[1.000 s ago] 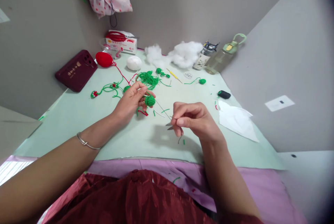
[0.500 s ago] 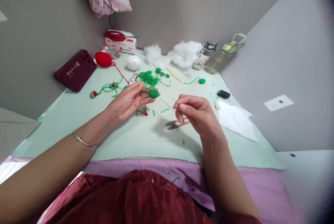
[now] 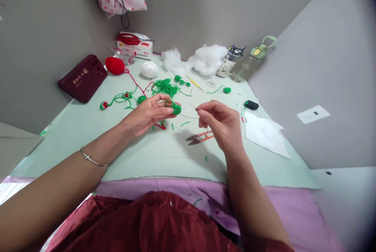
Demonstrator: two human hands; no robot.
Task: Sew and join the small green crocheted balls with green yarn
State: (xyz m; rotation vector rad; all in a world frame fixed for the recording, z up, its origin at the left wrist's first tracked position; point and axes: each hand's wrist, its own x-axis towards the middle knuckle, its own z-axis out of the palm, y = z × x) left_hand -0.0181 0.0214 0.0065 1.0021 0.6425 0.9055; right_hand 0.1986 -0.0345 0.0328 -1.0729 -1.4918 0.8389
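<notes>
My left hand (image 3: 149, 113) holds a small green crocheted piece (image 3: 176, 108) between thumb and fingers, above the middle of the table. To its right, my right hand (image 3: 219, 119) pinches a thin needle (image 3: 192, 105) that points up and left. A dark thread (image 3: 188, 117) runs slackly from the green piece to my right hand. Orange-handled thread snips (image 3: 199, 137) lie on the table under my right hand. Beyond my left hand is a tangle of green yarn (image 3: 165, 87).
On the pale green table (image 3: 164, 158), a phone (image 3: 84, 78), red yarn ball (image 3: 114, 65), white ball (image 3: 149, 70), stuffing (image 3: 207, 60), pen cup (image 3: 227, 64) and bottle (image 3: 249, 62) stand or lie toward the back. White paper (image 3: 264, 134) lies at right.
My left thumb has come down onto the green piece, which has turned and shifted slightly right. The thread has gone from taut to slack, and the needle has moved a little up and left.
</notes>
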